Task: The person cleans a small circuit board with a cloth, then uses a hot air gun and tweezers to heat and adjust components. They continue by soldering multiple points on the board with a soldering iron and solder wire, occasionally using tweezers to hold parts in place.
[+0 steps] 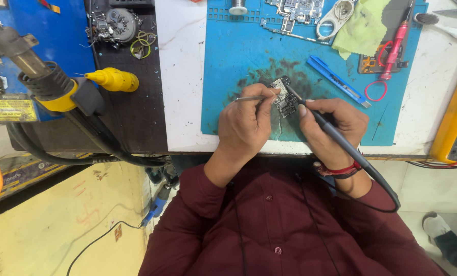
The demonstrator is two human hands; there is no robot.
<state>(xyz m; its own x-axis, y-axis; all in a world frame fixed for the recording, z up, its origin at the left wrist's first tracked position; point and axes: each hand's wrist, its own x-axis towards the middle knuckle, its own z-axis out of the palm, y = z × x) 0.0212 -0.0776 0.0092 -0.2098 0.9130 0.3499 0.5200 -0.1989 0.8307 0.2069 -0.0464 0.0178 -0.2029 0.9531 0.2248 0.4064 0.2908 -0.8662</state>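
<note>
Maroon shirt (284, 225) fills the bottom of the view, sleeves running up to both hands at the near edge of the surface (180, 76). Left hand (246, 125) closed on thin tweezers (251, 98), tips touching a small circuit board (283, 97). Right hand (330, 128) gripping a dark soldering iron (336, 134) pen-style, tip on the board, its black cord looping back past a red wrist thread (341, 170). Board lies on a blue mat (238, 46), on a scorched, dark-stained patch near the mat's front edge, between the two hands. Further back on the mat: blue utility knife (337, 79), yellow-green cloth (364, 25), red screwdriver (396, 43), another larger board (300, 10) at the top edge. Yellow multimeter (456, 120) at the right edge of the surface. Left side: hot-air handle (39, 76) with yellow collar in a holder, yellow nozzle (113, 80) on a dark panel, blue station (49, 30) behind. Surface is white, scuffed and marked. Pale floor (59, 220) below left with a loose black cable; a shoe (435, 225) shows at bottom right.
</note>
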